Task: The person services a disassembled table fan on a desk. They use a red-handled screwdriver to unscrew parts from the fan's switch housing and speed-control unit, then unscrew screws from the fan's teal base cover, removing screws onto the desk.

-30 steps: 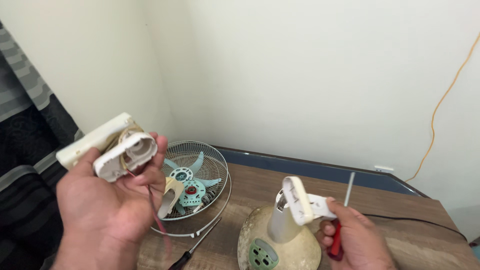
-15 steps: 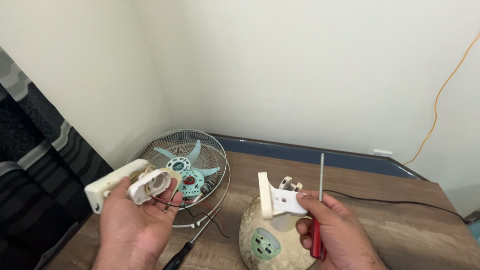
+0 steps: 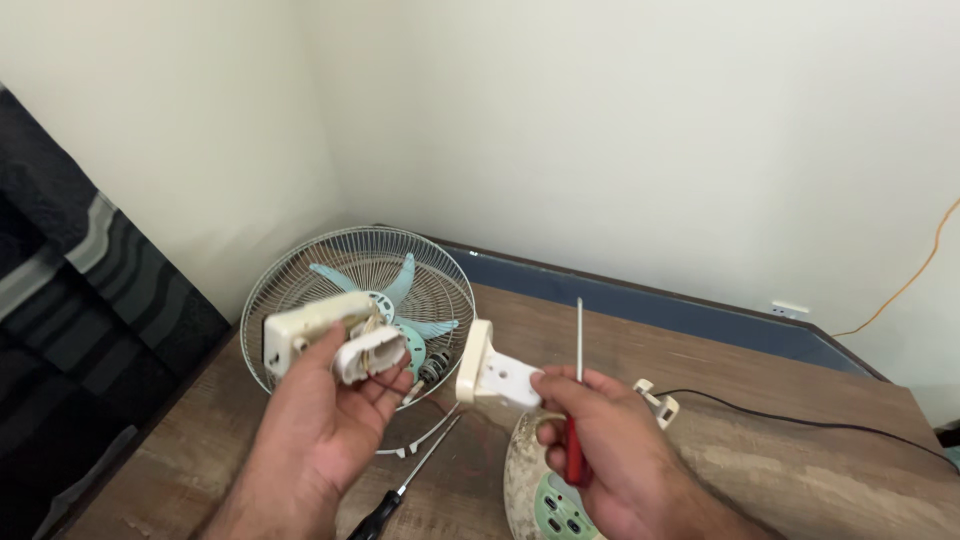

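left hand (image 3: 320,440) has its grip closed around a cream housing (image 3: 318,338), near the fan grille (image 3: 360,300). right hand (image 3: 610,460) grips a cream bracket (image 3: 495,375) and red screwdriver (image 3: 575,440) above the surface (image 3: 800,480).

A black-handled screwdriver (image 3: 385,510) lies by the wire fan grille (image 3: 300,285).

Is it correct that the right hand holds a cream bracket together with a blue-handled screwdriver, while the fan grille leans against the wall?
Not quite. In the head view the screwdriver in the right hand has a red handle, not blue. The rest holds: that hand also grips the cream bracket, and the fan grille leans against the wall.
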